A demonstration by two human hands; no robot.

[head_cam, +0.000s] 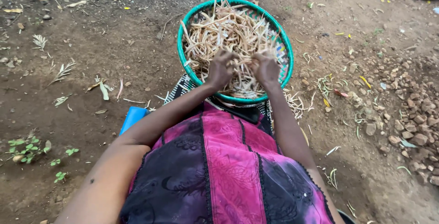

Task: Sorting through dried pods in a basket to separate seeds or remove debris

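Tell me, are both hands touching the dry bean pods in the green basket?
Touching. The head view shows the left hand and right hand pressed into the dry bean pods, fingers buried among them, inside the green basket.

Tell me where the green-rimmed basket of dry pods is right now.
In the head view, the basket sits top centre on the person's lap, with the left hand and right hand in the dry pods.

Under both hands, the dried bean pods [231, 32] look papery, matt and brittle, pale straw in colour. The basket [183, 64] holding them is woven, with a smooth green plastic-looking rim. Nearer than the hands, the dress [224, 169] is soft printed cloth with a slight sheen. The ground [114, 45] around is rough, matt earth.
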